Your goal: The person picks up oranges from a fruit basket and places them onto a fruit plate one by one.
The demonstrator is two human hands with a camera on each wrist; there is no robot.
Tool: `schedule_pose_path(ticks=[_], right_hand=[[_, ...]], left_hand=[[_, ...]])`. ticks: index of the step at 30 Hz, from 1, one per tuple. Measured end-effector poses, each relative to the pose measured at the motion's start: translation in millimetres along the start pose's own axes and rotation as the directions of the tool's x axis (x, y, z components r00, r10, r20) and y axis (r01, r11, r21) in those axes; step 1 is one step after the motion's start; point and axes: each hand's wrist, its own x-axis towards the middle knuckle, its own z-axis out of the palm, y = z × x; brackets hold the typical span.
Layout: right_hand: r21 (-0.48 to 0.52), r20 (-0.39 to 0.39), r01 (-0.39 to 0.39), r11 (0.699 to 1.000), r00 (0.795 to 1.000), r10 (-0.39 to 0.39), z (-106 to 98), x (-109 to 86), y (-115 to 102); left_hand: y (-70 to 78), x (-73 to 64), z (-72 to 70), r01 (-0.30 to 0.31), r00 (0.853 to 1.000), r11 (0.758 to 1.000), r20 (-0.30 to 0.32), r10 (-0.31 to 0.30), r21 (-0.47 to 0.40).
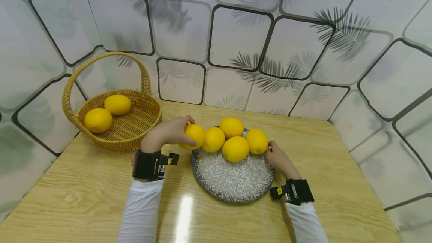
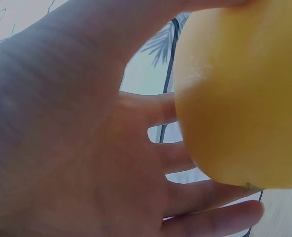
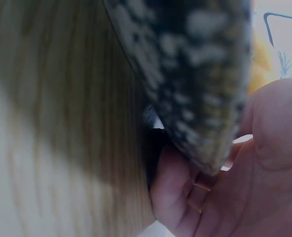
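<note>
My left hand (image 1: 173, 132) grips a yellow lemon (image 1: 195, 135) at the plate's left rim, its thumb and fingers spread around the fruit. That same lemon (image 2: 244, 98) fills the right side of the left wrist view. The round speckled grey plate (image 1: 233, 183) carries several more lemons (image 1: 236, 149) bunched on its far half. At the plate's right rim is my right hand (image 1: 279, 160), close beside the rightmost lemon (image 1: 257, 141). In the right wrist view, the fingers (image 3: 170, 190) curl under the speckled rim (image 3: 195, 89), holding it.
A wicker basket (image 1: 123, 146) with a tall arched handle stands at the back left, holding two lemons (image 1: 107, 113). The wooden table (image 1: 94, 201) meets a patterned wall (image 1: 182, 81) behind and on the sides. A small red tag (image 1: 133, 161) shows near my left wrist.
</note>
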Motion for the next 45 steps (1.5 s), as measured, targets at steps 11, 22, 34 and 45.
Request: schedule_pose_path(ticks=[11,22,34,45], right_hand=[[-0.005,0.002,0.003,1.000,1.000,-0.003,0,-0.2,-1],[-0.012,0.002,0.011,1.000,1.000,-0.011,-2,0.6,-3],[-0.016,0.006,0.002,1.000,1.000,-0.002,-2,1.1,-2],[0.005,0.004,0.009,1.000,1.000,-0.009,0,-0.2,1]], left_hand=[[2.2,-3.0,-0.4,-0.007,1.000,1.000,0.025,0.008,-0.020],[9.0,-3.7,-0.3,-0.036,0.999,0.999,0.036,0.036,-0.012],[27.4,-4.1,7.0,-0.063,0.997,0.996,0.038,0.061,0.069],[43.3,0.6,19.1,-0.075,0.995,0.988,0.080,0.065,0.132]])
